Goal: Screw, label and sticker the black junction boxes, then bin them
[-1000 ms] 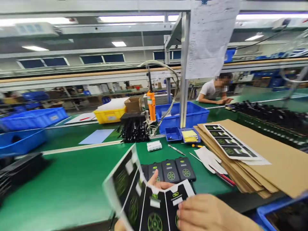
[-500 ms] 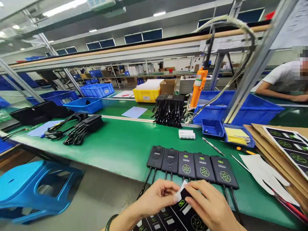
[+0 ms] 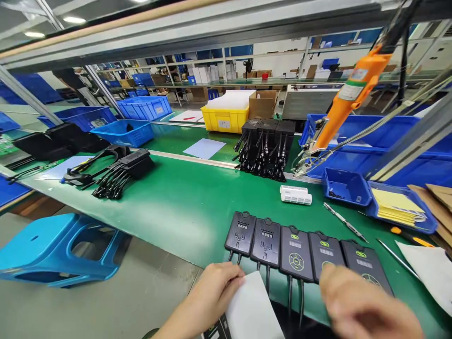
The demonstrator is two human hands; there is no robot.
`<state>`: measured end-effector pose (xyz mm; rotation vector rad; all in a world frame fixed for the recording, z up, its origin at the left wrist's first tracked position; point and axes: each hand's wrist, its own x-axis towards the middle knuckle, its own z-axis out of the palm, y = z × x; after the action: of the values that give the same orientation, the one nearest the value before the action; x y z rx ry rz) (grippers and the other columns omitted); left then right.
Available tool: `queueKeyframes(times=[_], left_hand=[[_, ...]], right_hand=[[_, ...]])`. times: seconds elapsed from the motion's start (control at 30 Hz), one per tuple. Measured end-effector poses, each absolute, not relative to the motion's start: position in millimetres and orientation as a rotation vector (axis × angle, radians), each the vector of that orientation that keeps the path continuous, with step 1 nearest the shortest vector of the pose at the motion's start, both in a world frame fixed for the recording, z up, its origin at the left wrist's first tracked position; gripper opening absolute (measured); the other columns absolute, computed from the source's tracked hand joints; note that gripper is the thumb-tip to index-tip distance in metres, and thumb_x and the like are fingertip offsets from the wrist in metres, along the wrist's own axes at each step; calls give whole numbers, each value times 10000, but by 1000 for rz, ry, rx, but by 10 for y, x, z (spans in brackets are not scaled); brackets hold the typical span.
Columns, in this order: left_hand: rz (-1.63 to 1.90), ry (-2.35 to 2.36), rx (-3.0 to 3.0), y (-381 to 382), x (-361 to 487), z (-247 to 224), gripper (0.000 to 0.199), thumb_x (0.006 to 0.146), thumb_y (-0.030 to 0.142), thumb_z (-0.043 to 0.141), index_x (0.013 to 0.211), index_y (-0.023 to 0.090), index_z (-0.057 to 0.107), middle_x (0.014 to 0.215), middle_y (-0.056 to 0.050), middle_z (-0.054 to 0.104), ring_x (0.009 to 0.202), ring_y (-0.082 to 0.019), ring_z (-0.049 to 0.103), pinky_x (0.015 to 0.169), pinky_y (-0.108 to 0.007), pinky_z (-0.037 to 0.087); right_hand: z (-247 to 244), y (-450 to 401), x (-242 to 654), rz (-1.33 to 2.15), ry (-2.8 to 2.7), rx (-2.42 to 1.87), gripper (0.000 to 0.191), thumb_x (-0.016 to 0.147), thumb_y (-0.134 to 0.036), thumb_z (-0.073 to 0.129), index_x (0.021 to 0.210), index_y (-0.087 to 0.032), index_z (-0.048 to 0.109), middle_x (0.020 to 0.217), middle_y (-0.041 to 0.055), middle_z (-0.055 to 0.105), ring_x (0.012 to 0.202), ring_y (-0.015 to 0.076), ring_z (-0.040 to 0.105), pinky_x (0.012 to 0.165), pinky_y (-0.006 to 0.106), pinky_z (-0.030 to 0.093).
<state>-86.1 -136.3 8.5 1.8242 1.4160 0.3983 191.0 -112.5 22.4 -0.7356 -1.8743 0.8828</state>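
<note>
My left hand (image 3: 219,287) pinches the top edge of a white sheet (image 3: 252,306) at the bottom centre, over a partly hidden black printed sheet (image 3: 215,332). My right hand (image 3: 363,301) is smeared by motion at the lower right, in front of the right-hand controllers; its fingertips are too blurred to read. Several black controllers with cables stand side by side on the green bench. The two left ones (image 3: 240,234) (image 3: 266,242) show bare fronts. The middle one (image 3: 296,254) and those right of it (image 3: 326,249) (image 3: 365,263) bear green-marked black faces.
White rolls (image 3: 295,195), tweezers (image 3: 345,222), a small blue tray (image 3: 346,187) and yellow papers (image 3: 397,207) lie behind. An orange screwdriver (image 3: 353,96) hangs above. Black cabled units (image 3: 264,148) stand near a yellow bin (image 3: 225,118). A blue stool (image 3: 60,249) stands left.
My hands have separated, the right one moving to the right. The white sheet now shows broadly under my left hand, and the black printed sheet is mostly covered. The view has tilted down.
</note>
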Motion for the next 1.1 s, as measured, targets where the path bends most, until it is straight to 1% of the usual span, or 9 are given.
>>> queueKeyframes(times=[0.17,0.3,0.4,0.47,0.57,0.7,0.8,0.93,1.1], left_hand=[[180,1554,1981,-1021,-701,13,498,986,369,397,1453,196,391,808,-69,701,746,-246,656,652,-310,452],[-100,1571,2148,-704,-458,-9,796,918,539,531,1511,88,249,667,-98,681,652,-300,669,573,-332,450],[-129,1510,2220,-716,-449,59,604,901,502,590,1345,95,550,646,-116,680,598,-288,654,498,-312,397],[-45,1255,2248,-840,-565,133,324,910,444,604,976,168,760,596,-67,653,547,-219,620,462,-279,346],[4,1029,2154,-1040,-806,212,364,931,376,590,638,214,730,540,-4,583,484,-134,557,435,-250,315],[-36,1466,2123,-1143,-935,120,180,892,326,644,1028,251,733,922,-44,695,606,-172,648,512,-266,444],[-208,1696,2212,-1160,-862,-60,574,875,292,641,1416,201,471,1343,-198,556,594,-208,671,504,-333,509],[-280,1681,2345,-1238,-752,-278,692,856,270,651,1480,161,371,1471,-299,355,486,-187,631,411,-335,484],[-235,1681,2380,-1376,-715,-411,681,833,212,633,1471,186,395,1474,-307,322,455,-164,605,373,-301,444]], right_hand=[[193,-496,1757,1222,-1079,-1154,196,752,-412,746,812,-260,636,665,-13,512,501,104,455,419,218,416],[121,-282,1709,1365,-813,-1189,293,615,-403,843,781,-256,651,651,-29,471,511,88,415,415,202,397],[78,-255,1782,1379,-763,-1219,287,615,-385,845,782,-256,651,627,-36,464,510,87,407,417,195,392],[50,-241,1839,1371,-748,-1243,279,625,-384,837,776,-248,647,628,-36,475,515,84,410,423,189,395],[-6,-191,1860,1368,-745,-1279,283,638,-389,831,795,-243,647,648,-35,495,532,81,429,435,176,398],[-160,-123,1729,1410,-872,-1342,313,640,-405,831,822,-233,643,639,-40,502,517,88,446,428,194,376],[-311,-123,1612,1415,-1070,-1396,311,686,-448,793,820,-216,634,620,-42,520,482,82,433,434,207,357],[-414,-161,1547,1394,-1270,-1484,320,741,-493,739,835,-204,637,574,-46,511,473,81,433,451,206,359],[-387,-178,1530,1324,-1362,-1502,345,713,-527,737,797,-202,658,570,-28,524,476,93,428,437,216,357]])
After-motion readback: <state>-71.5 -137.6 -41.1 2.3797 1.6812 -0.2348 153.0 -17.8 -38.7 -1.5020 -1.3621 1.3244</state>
